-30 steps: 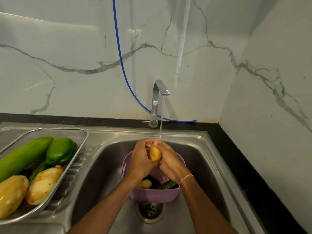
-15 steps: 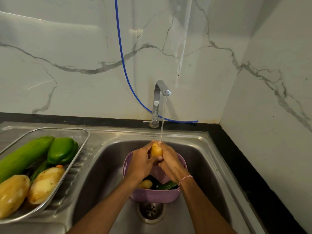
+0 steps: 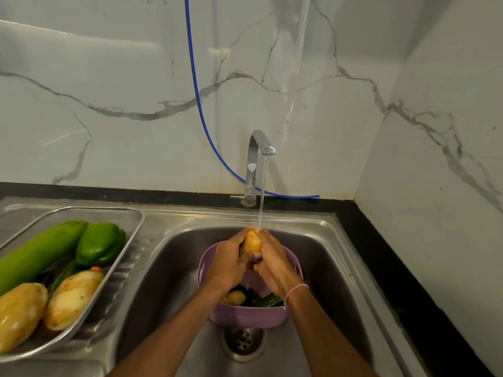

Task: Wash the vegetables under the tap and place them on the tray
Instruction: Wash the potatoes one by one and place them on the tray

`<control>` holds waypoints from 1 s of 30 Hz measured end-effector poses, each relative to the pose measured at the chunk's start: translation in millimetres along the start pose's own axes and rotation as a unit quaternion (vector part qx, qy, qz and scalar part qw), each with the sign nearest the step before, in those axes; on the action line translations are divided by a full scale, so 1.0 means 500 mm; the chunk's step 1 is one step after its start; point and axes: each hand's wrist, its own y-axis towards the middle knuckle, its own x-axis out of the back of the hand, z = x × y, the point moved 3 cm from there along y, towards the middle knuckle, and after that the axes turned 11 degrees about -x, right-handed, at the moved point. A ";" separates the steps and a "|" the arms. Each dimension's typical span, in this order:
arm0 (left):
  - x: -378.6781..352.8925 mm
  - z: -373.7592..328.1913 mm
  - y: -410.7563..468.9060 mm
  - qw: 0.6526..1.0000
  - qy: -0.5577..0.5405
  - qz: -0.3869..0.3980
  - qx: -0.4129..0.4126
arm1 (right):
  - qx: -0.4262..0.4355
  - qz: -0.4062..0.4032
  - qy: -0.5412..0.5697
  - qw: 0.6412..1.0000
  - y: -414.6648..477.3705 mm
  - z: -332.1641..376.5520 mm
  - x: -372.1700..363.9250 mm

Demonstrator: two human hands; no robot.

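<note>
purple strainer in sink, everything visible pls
The purple strainer is a round, plastic-looking bowl, its front wall apparently finely slotted. It sits upright on the sink floor, just behind the drain. Inside lie a small potato and a dark green vegetable. The left hand and right hand, gripping the held potato under the water, hang above it and hide much of its rim; contact cannot be told.
</note>
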 end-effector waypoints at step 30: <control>0.008 0.005 0.002 0.999 0.039 -0.015 -0.028 | 0.041 -0.030 -0.043 0.998 0.001 -0.006 0.004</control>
